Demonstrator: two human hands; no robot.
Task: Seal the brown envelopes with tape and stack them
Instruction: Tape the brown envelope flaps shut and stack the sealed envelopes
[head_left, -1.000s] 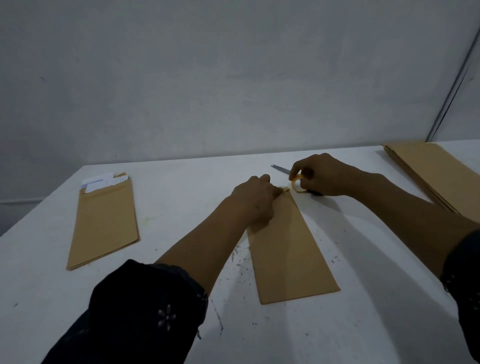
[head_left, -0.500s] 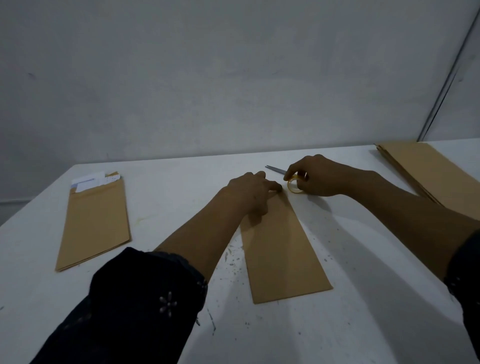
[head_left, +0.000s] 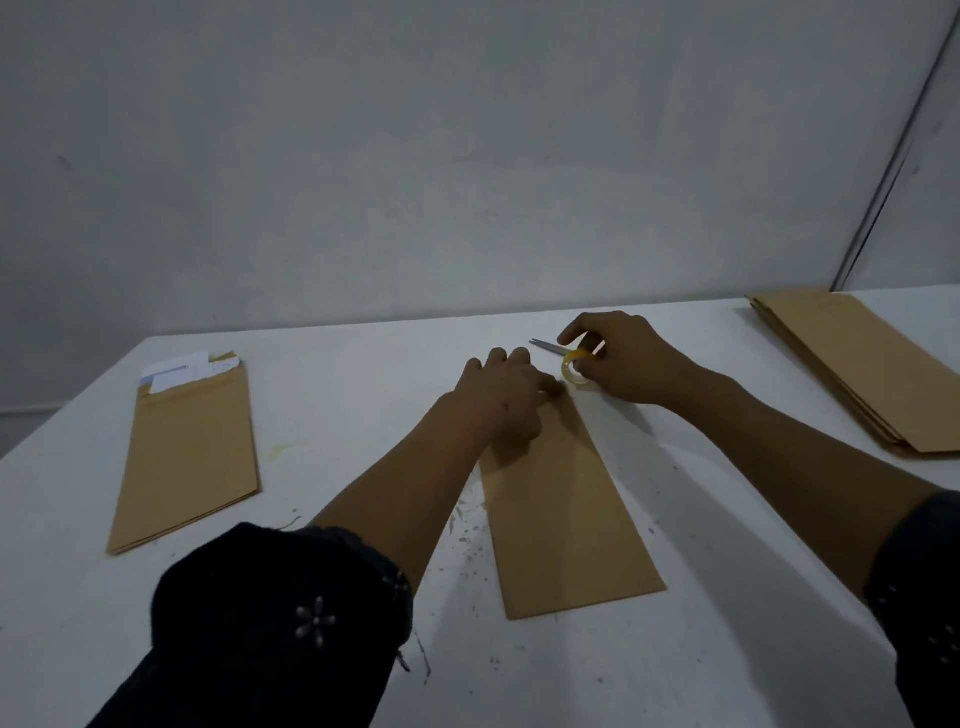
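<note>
Two hands meet at the far end of the long brown paper envelope (head_left: 566, 509) lying lengthwise in the middle of the white table (head_left: 363, 395). The left hand (head_left: 506, 400) lies palm down over that end, fingers bent onto the paper, so the flap and any tape on it are hidden; whether it pinches something or only presses I cannot tell. Just beside it, the right hand (head_left: 623, 361) is curled round a small yellowish roll of clear tape (head_left: 575, 366), the roll standing on the table and half covered by the fingers. Behind that hand a pair of grey metal scissors (head_left: 545, 345) pokes out, only the blades showing. At the left, well apart, lies a low stack of brown envelopes (head_left: 187, 457) with white papers (head_left: 176, 371) sticking out of its far end. At the right, a thicker pile of brown envelopes (head_left: 857, 374) runs off the picture's edge. Dark sleeves (head_left: 270, 623) cover both forearms near the camera. Bare tabletop lies between the middle envelope and each stack, and the table's far edge stands near the grey wall (head_left: 467, 156). The light is dim.
</note>
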